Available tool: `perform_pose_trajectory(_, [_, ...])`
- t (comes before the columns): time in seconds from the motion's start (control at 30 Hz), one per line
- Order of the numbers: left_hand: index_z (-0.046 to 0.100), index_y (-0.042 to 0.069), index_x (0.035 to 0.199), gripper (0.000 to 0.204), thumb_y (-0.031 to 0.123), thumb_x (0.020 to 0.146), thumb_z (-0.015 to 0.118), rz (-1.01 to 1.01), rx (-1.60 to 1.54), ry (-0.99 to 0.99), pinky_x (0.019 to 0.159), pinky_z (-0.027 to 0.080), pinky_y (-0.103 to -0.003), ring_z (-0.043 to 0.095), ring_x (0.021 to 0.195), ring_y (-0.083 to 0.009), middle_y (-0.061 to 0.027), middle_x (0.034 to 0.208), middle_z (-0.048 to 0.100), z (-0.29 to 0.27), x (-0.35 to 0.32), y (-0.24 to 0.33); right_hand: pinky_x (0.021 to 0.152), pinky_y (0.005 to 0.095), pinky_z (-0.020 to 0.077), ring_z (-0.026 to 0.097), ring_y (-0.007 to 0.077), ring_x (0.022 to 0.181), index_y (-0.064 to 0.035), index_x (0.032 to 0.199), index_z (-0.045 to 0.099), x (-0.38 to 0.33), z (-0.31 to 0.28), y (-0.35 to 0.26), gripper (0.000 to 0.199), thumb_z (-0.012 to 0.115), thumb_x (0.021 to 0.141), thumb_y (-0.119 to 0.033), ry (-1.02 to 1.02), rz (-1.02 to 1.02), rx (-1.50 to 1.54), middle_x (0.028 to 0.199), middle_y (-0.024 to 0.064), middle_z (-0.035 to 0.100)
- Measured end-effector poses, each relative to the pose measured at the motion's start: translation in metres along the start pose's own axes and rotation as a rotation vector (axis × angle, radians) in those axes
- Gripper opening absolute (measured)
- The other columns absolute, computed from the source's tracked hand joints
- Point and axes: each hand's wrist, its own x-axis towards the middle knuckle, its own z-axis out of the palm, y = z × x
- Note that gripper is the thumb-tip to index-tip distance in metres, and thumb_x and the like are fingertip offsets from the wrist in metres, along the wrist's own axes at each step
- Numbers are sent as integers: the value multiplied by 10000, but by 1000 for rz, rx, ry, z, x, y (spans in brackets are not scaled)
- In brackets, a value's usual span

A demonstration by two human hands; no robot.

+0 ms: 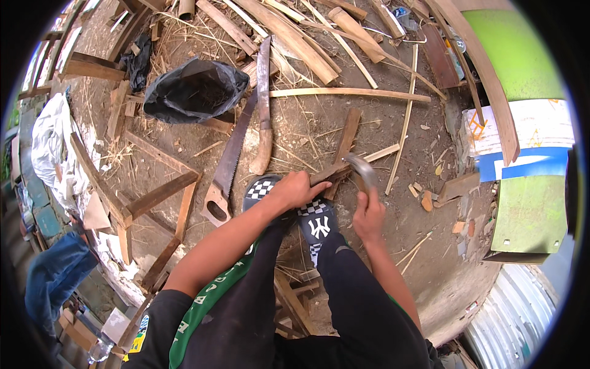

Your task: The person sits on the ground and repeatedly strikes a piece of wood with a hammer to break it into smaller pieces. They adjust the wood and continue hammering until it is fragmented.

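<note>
My left hand point(296, 189) is closed around one end of a short brown wood strip point(328, 174), just above my shoes. A second wood piece point(348, 136) crosses it, lying on the dirt. My right hand point(369, 216) grips a hammer point(364, 170), whose metal head is at the crossing of the pieces; whether it touches the wood I cannot tell. Its handle is mostly hidden in my fist. Left of my hands lie a handsaw point(231, 152) with a wooden handle and a long-bladed machete point(264, 92), side by side on the ground.
A wooden frame point(161, 195) stands at the left. Behind the saw sits an open black plastic bag point(178, 109). Bamboo strips point(350, 92) and split lengths point(295, 43) lie across the far ground. A green panel point(530, 212) and corrugated metal point(513, 313) edge the right.
</note>
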Motion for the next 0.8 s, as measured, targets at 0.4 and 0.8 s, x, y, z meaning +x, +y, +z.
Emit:
perform_pose_trajectory(0.4, [702, -58, 944, 729, 663, 934, 595, 69, 184, 166, 758, 584, -540, 719, 859, -470, -295, 845, 716, 11, -12, 0, 563, 427, 438, 593, 344, 572, 5, 1035, 595, 5, -12, -17, 324, 536, 1067, -312, -117, 193, 14, 646, 178, 551])
perform_pose_trajectory(0.8, [638, -15, 1082, 663, 632, 950, 584, 80, 220, 173, 749, 580, -539, 722, 850, -452, -264, 838, 721, 10, -17, 4, 580, 357, 446, 583, 187, 616, 12, 1110, 647, -17, -29, -19, 297, 611, 1038, -274, -85, 338, 41, 704, 86, 612])
